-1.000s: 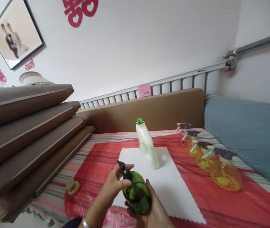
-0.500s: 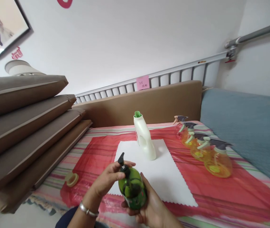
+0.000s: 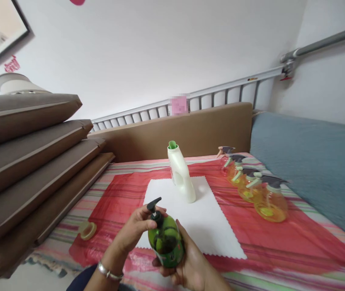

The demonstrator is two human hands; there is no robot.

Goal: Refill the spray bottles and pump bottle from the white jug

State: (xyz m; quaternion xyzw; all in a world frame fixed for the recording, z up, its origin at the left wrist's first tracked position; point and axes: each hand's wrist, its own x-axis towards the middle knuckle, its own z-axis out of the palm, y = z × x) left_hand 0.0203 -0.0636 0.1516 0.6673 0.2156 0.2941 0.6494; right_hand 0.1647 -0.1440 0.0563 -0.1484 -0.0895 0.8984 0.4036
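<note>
A green pump bottle (image 3: 168, 244) with a black pump head (image 3: 153, 206) is held tilted over the near edge of a white sheet (image 3: 215, 234). My right hand (image 3: 192, 264) cups its body from the right and below. The thumb and fingers of my left hand (image 3: 133, 228) close around the black collar under the pump head; a silver bangle circles that wrist. Beyond them a pale detergent bottle (image 3: 183, 184) stands uncapped on the sheet, its spout insert green. Out to the left lies a cream cap (image 3: 87, 230).
Several spray bottles (image 3: 271, 206) with yellowish liquid line the right side of the red plastic sheet (image 3: 114, 198). Stacked brown cushions (image 3: 36, 157) rise at the left. A padded brown board (image 3: 172, 137) runs along the back, a blue-grey padded surface (image 3: 308, 161) along the right.
The pump head has turned, its nozzle now pointing up and to the right. Both hands keep hold of the pump bottle. The whole view has shifted slightly.
</note>
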